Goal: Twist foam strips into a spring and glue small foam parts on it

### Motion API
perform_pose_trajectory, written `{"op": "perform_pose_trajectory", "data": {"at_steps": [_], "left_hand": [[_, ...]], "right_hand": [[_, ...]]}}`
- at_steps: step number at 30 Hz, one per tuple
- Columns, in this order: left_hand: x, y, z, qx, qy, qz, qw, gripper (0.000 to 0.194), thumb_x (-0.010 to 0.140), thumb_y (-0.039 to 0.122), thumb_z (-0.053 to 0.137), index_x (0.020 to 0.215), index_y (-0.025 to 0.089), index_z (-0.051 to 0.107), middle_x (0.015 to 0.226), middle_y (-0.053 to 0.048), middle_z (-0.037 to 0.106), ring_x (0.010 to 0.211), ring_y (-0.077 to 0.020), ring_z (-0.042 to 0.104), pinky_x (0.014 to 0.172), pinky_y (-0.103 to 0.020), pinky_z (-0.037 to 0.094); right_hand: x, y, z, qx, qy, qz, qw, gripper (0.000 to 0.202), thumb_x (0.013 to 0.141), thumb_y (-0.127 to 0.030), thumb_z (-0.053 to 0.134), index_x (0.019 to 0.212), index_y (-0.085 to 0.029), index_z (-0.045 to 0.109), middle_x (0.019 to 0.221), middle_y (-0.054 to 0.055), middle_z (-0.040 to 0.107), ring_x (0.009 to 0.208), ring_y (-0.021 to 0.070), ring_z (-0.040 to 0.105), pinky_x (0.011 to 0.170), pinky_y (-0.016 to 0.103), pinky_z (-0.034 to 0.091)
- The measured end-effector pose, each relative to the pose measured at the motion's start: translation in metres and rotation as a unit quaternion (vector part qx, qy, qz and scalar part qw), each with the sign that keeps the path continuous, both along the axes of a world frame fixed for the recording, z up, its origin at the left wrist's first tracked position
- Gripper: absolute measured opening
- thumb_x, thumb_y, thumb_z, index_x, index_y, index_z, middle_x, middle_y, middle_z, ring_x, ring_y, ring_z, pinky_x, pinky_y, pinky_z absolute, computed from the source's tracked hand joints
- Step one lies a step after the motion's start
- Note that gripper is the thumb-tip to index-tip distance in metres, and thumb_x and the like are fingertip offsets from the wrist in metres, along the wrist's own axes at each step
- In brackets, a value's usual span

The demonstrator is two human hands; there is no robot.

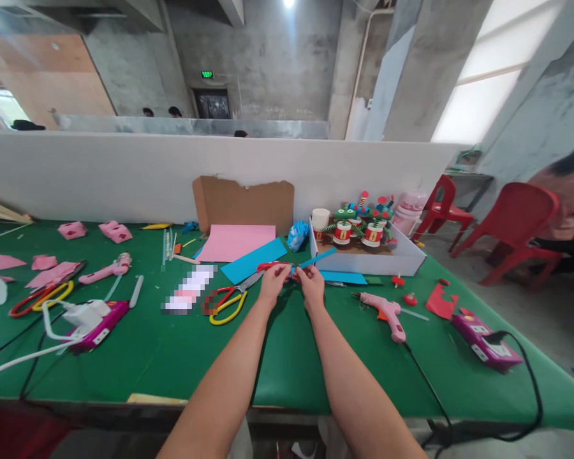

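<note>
1. Nearest me, the green table carries everything; I have both forearms reaching over its front edge, which I take as a way of steadying the fine work.
2. To the right sits a purple power strip with a black plug in it, and nearer the middle a pink glue gun lies on its side, probably parked there for the right hand to pick up easily.
3. Left of centre, scissors rest with their yellow-and-red handles toward me, within easy grasp.
4. In the middle, I have the left hand and right hand almost together, slightly above the table. Fingertips on each are pinched closed, apparently on the blue paper strip, whose free end sticks out up and right. Such a narrow piece likely calls for fingertips. A small red thing by the left fingers is too unclear for me to name.
5. Just beyond, a blue sheet overlaps a pink sheet, with cardboard propped behind.
6. Far right, a white box holds colourful figures, presumably grouped so they don't scatter.
</note>
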State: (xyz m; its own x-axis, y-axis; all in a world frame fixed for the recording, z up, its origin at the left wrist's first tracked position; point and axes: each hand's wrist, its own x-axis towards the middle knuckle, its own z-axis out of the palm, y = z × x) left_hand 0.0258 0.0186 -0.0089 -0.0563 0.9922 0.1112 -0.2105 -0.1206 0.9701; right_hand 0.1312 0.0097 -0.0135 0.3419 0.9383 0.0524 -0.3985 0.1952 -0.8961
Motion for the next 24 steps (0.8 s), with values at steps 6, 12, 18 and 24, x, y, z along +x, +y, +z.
{"op": "perform_pose_trajectory", "data": {"at_steps": [6, 12, 18, 24], "left_hand": [[-0.0006, -0.0008, -0.0018, 0.010, 0.010, -0.030, 0.999, 0.032, 0.059, 0.041, 0.076, 0.073, 0.014, 0.067, 0.067, -0.003, 0.066, 0.061, -0.0134, 0.057, 0.061, -0.026, 0.044], [-0.0033, 0.0023, -0.0049, 0.011, -0.007, -0.011, 1.000, 0.030, 0.056, 0.038, 0.076, 0.071, 0.014, 0.067, 0.067, -0.001, 0.064, 0.061, -0.0121, 0.055, 0.063, -0.026, 0.044], [-0.0029, 0.0048, -0.0085, -0.016, -0.014, -0.027, 0.999, 0.031, 0.053, 0.037, 0.078, 0.071, 0.014, 0.068, 0.066, -0.002, 0.066, 0.060, -0.0132, 0.057, 0.064, -0.027, 0.044], [-0.0037, 0.0016, -0.0038, -0.002, -0.007, -0.012, 1.000, 0.030, 0.053, 0.038, 0.078, 0.066, 0.014, 0.066, 0.061, 0.000, 0.062, 0.056, -0.0113, 0.052, 0.057, -0.025, 0.040]], "right_hand": [[-0.0032, -0.0049, 0.0019, -0.017, -0.033, 0.046, 0.998, 0.030, 0.050, -0.037, 0.080, 0.061, -0.018, 0.060, 0.056, -0.003, 0.063, 0.056, 0.0138, 0.060, 0.063, 0.029, 0.052], [-0.0038, -0.0044, 0.0000, -0.023, -0.043, 0.053, 0.997, 0.029, 0.053, -0.041, 0.078, 0.058, -0.018, 0.061, 0.053, -0.003, 0.061, 0.054, 0.0134, 0.059, 0.063, 0.029, 0.052], [-0.0050, -0.0058, 0.0005, -0.022, -0.031, 0.045, 0.998, 0.028, 0.052, -0.037, 0.079, 0.059, -0.018, 0.060, 0.053, -0.003, 0.062, 0.054, 0.0138, 0.060, 0.064, 0.030, 0.053], [-0.0013, -0.0072, 0.0029, -0.023, -0.033, 0.060, 0.997, 0.025, 0.054, -0.036, 0.078, 0.065, -0.017, 0.065, 0.056, -0.003, 0.063, 0.053, 0.0117, 0.058, 0.062, 0.028, 0.052]]}}
